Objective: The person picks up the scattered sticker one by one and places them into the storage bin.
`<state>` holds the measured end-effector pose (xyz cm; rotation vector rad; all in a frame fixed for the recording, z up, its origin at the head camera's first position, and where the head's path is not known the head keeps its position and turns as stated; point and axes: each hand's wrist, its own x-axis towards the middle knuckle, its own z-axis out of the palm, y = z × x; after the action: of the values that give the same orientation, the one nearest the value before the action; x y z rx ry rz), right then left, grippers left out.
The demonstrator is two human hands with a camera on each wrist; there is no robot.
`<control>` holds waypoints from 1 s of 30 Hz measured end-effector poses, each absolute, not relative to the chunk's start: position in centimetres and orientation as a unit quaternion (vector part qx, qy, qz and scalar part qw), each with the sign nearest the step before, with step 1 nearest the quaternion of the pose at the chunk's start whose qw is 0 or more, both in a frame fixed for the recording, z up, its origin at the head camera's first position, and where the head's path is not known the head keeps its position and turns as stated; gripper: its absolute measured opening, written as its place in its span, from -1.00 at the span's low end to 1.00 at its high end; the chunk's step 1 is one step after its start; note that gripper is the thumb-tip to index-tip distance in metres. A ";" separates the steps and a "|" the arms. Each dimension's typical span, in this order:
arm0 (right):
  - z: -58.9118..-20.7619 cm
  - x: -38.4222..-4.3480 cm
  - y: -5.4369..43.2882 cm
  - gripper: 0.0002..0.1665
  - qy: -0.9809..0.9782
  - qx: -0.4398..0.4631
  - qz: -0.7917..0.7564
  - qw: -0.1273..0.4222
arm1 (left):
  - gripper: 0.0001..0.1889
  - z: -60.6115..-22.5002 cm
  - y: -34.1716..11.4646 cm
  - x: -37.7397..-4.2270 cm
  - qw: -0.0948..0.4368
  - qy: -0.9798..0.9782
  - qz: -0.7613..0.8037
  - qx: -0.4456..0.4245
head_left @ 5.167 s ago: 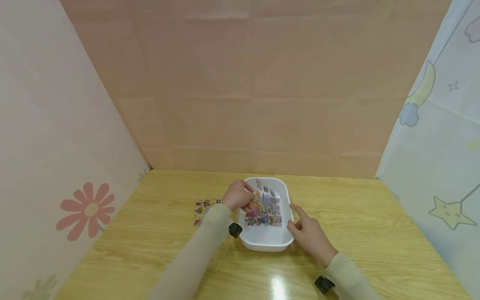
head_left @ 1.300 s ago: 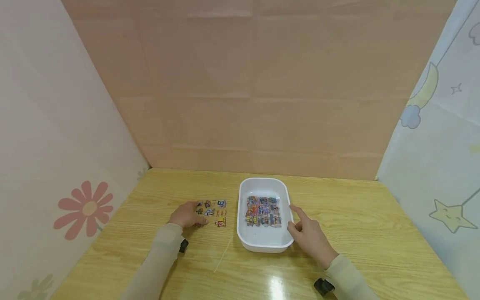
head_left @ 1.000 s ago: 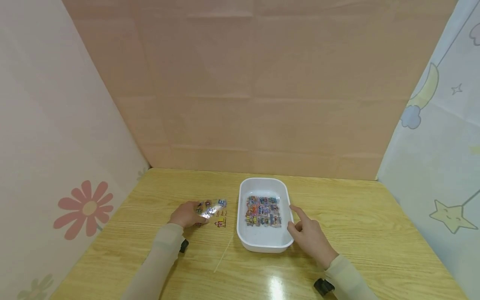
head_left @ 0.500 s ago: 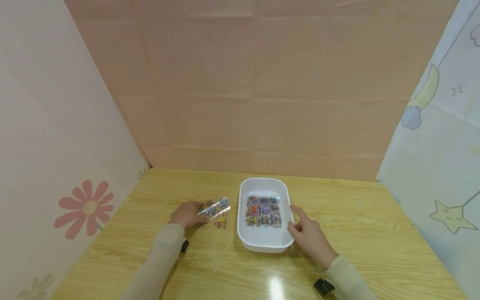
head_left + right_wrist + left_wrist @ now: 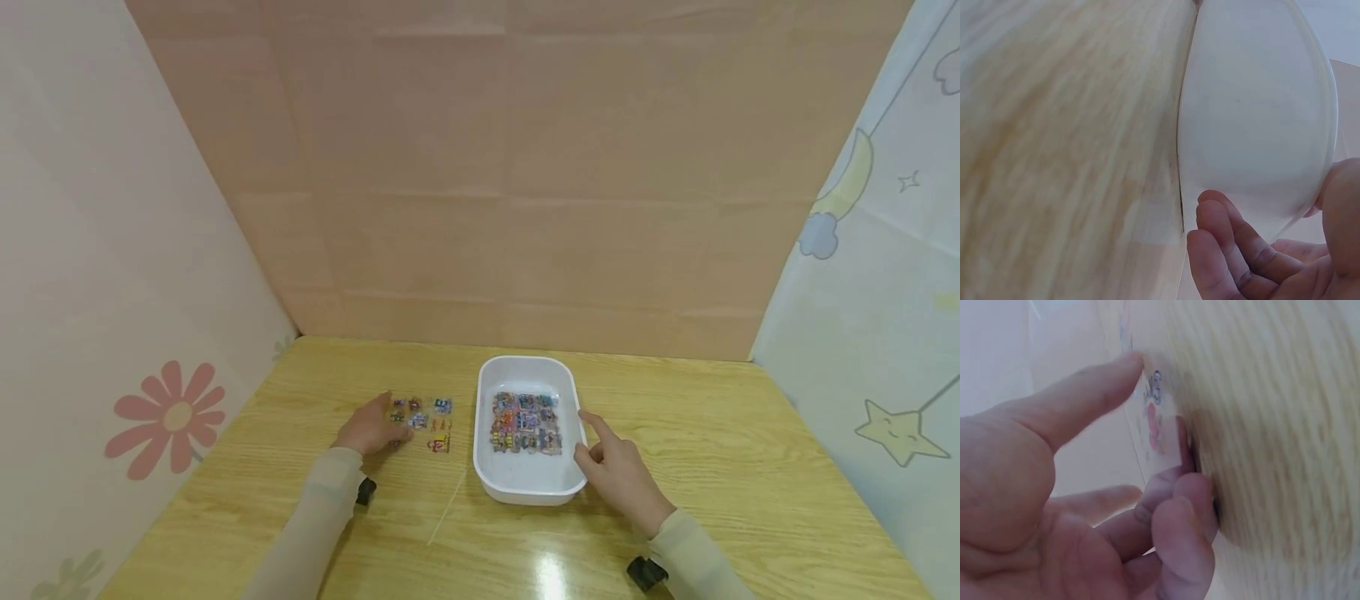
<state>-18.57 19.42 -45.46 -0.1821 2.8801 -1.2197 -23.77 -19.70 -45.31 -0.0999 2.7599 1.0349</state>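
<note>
My left hand [image 5: 369,425] is at the left edge of clear sticker sheets [image 5: 440,446] with small colourful pictures, lying flat on the table. In the left wrist view the thumb touches the face of the sheet [image 5: 1154,428]; the other fingers bend loosely at its edge by the tabletop. Whether one sheet or more lies there I cannot tell. A white plastic tray [image 5: 528,485] stands right of the sheets, with more clear sticker sheets [image 5: 527,422] on its floor. My right hand [image 5: 622,475] holds its right rim, thumb over the edge and fingers by the outer wall [image 5: 1254,119].
All of this lies on a wood-grain table [image 5: 720,467]. A plain pinkish-brown backdrop [image 5: 525,183] rises at the back edge. Patterned cloth with a flower [image 5: 177,417] hangs at the left, and cloth with a star [image 5: 903,429] at the right.
My left hand moved from over the tray to the sheets on the left; the sheet in the tray now lies flat. The left sheet bowed up, then flattened, and the forefinger lifted. My right hand stayed put.
</note>
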 end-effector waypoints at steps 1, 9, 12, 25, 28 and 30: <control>-45.5 -18.6 19.4 -0.33 0.920 -0.058 -0.388 0.003 | -0.08 -45.2 -19.8 -23.8 0.095 0.928 0.359 -0.035; -45.4 -18.5 19.4 -0.34 0.918 -0.066 -0.390 -0.001 | -0.30 -45.2 -20.8 -23.9 0.101 0.926 0.363 -0.034; -45.3 -18.4 19.4 -0.33 0.919 -0.065 -0.390 0.001 | -0.35 -45.2 -21.2 -23.8 0.112 0.916 0.385 -0.036; -45.3 -18.4 19.5 -0.33 0.919 -0.067 -0.390 -0.002 | -0.75 -45.1 -22.0 -24.3 0.096 0.907 0.408 -0.038; -45.3 -18.4 19.5 -0.33 0.918 -0.067 -0.391 -0.002 | -0.76 -45.2 -22.2 -24.3 0.092 0.907 0.408 -0.043; -45.2 -18.4 19.4 -0.33 0.918 -0.066 -0.390 -0.002 | -0.75 -45.2 -22.3 -24.3 0.090 0.906 0.411 -0.043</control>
<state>-18.43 19.45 -45.24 -0.2088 2.8883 -1.2276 -24.26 -22.26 -45.17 -0.1282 2.6937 1.2218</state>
